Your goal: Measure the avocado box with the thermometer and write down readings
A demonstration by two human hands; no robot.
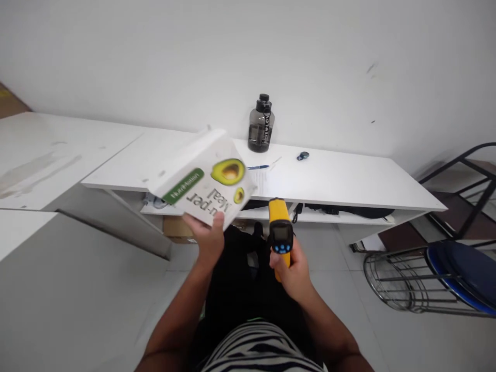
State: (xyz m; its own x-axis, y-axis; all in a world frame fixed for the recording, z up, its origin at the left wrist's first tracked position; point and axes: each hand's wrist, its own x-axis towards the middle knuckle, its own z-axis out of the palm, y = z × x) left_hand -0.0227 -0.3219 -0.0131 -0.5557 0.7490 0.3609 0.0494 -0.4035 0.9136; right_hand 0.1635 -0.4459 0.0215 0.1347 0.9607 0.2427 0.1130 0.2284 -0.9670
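My left hand is closed on the lower edge of a white box printed with avocados, a green band and the word "Meal". The box is tilted in the air over the front edge of the desk, and its print is upside down. In my right hand is a yellow and black infrared thermometer gun, held by its handle. Its dark screen and blue buttons face me, and its nose points toward the desk. The thermometer and the box are apart.
On the white desk stand a dark water bottle, a blue pen and a small dark object. A shelf under the desktop holds black items and cables. A cardboard box sits below. Blue stools are at right.
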